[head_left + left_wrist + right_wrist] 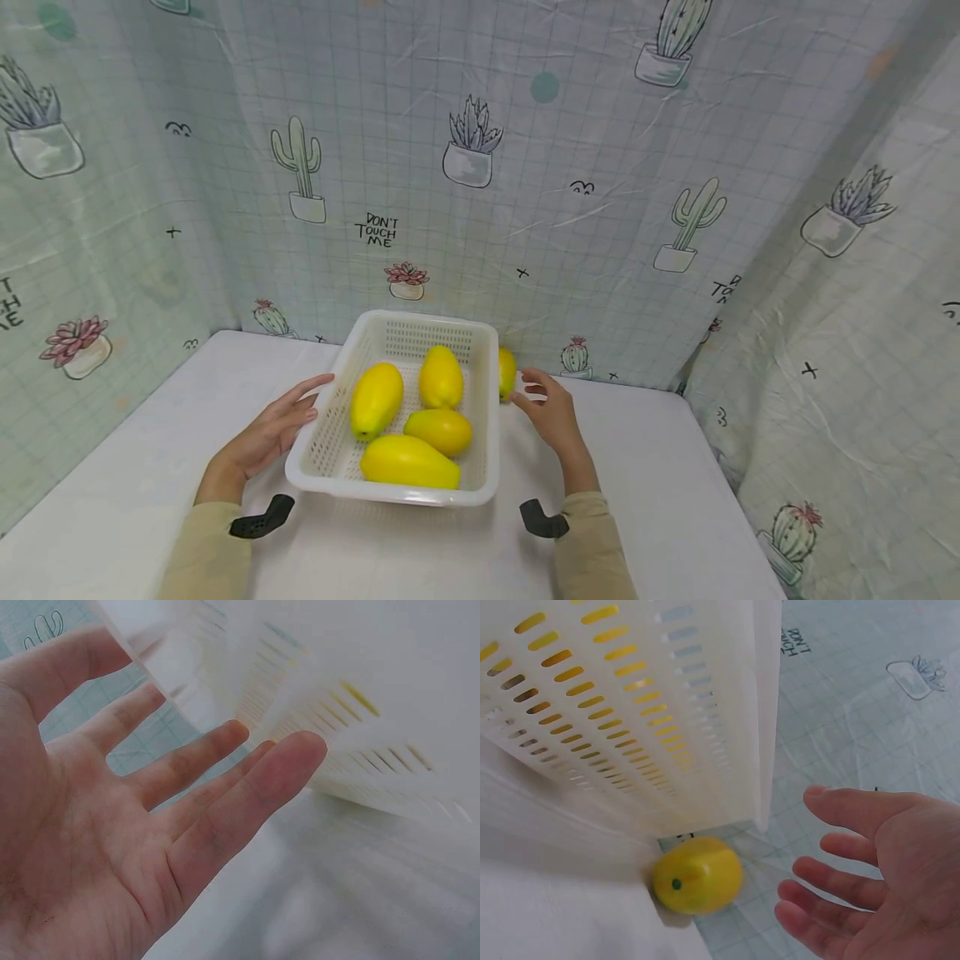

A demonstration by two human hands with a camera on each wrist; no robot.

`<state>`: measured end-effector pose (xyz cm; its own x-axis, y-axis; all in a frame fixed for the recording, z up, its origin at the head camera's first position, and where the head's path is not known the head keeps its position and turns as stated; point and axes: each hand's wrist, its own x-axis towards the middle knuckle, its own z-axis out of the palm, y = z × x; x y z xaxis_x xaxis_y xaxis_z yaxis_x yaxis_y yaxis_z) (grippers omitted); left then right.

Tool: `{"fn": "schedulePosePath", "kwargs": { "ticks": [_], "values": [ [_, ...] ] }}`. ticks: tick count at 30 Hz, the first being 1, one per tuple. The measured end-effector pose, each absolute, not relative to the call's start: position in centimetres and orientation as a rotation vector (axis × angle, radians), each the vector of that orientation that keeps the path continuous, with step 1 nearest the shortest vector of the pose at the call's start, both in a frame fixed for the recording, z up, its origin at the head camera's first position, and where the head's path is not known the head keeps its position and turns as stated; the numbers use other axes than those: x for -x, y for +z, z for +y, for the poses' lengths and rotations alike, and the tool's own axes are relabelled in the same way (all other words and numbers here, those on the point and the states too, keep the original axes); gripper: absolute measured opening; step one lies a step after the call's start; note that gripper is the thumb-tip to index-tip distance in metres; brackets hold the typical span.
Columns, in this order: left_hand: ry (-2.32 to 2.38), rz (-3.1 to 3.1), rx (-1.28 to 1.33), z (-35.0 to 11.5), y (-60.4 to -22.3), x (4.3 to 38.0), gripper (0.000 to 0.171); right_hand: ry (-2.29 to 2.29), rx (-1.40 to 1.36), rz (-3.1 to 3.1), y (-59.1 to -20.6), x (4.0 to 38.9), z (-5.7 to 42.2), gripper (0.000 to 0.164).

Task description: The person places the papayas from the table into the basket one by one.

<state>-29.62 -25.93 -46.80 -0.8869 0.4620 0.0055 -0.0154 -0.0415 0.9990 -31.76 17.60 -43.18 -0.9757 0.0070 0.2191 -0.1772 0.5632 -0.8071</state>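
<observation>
A white slotted plastic basket [396, 493] stands mid-table with several smooth, oval yellow fruits [409, 462] in it. My left hand [262, 437] is at the basket's left side. In the left wrist view its fingers [191, 765] are extended and spread, with the tips right at the slotted wall. Another yellow fruit [699, 876] lies outside, beyond the right side of the basket, partly hidden by it in the head view. To the right of this fruit, my right hand [553, 412] has its fingers relaxed and apart, and nothing is in its palm.
The table [637, 467] has a white cover. Behind it and at both sides hangs a light curtain [525, 233] printed with cacti, which meets the table's back edge close behind the basket. A black wrist mount [262, 518] sits on each forearm.
</observation>
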Motion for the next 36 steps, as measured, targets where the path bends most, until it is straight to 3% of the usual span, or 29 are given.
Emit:
{"fn": "schedulePosePath", "kwargs": {
  "ticks": [36],
  "values": [
    [1.982, 1.929, -0.436, -26.0, -47.0, 29.6, 0.055, 1.367, -0.106, -2.639, -44.0, 33.5, 17.2, 0.048]
  ]
}}
